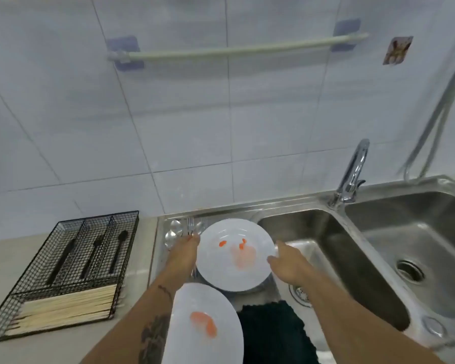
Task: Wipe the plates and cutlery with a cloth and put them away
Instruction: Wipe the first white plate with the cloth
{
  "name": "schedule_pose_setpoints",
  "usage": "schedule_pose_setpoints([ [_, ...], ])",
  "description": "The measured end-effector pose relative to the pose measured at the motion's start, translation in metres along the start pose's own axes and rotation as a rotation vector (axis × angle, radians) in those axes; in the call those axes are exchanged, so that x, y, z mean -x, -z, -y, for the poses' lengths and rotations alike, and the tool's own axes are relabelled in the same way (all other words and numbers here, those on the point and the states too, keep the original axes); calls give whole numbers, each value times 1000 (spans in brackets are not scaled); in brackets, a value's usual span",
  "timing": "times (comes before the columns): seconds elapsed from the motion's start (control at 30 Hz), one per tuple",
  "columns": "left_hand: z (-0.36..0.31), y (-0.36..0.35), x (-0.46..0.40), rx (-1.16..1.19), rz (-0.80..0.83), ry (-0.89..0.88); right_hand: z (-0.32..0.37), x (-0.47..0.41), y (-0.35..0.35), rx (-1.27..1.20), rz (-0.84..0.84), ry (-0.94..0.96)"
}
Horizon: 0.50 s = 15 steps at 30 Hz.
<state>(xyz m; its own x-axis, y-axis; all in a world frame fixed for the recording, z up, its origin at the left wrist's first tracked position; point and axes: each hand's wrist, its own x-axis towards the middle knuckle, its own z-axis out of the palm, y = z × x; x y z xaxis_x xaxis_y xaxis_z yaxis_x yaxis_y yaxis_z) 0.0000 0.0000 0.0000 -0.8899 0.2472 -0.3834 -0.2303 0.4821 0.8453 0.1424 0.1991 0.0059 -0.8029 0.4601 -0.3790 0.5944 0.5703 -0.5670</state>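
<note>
A white plate (234,254) with orange smears sits over the steel drainboard, held at both sides. My left hand (183,254) holds its left rim, fingers toward the top edge. My right hand (286,264) grips its right rim. A second white plate (202,327) with an orange smear lies nearer to me, partly over my left forearm. A dark cloth (272,332) lies to its right on the sink's edge. Spoons and a fork (189,227) lie on the drainboard behind the far plate.
A black wire cutlery tray (66,274) on the counter at left holds black utensils and pale chopsticks. The double steel sink (378,248) with a tap (352,174) fills the right. A towel rail (234,48) hangs on the tiled wall.
</note>
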Motion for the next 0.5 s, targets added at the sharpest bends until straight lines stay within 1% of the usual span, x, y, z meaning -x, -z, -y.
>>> schedule_pose_setpoints([
  [0.07, 6, -12, -21, 12, -12, 15, -13, -23, -5, -86, -4, 10],
  [0.17, 13, -23, -38, 5, -44, 64, -32, -53, -14, -178, 48, 20],
  [0.23, 11, -29, -36, -9, -73, 73, -37, -61, -13, -223, 84, 31],
  [0.33, 6, -34, -30, 22, -75, 89, -43, -67, -10, -244, 117, 56],
  [0.43, 0, -39, -24, 76, -57, 82, -47, -71, -8, -308, 108, 105],
  [0.5, 1, -41, -22, 149, -75, 85, -44, -71, 1, -362, 90, 160],
])
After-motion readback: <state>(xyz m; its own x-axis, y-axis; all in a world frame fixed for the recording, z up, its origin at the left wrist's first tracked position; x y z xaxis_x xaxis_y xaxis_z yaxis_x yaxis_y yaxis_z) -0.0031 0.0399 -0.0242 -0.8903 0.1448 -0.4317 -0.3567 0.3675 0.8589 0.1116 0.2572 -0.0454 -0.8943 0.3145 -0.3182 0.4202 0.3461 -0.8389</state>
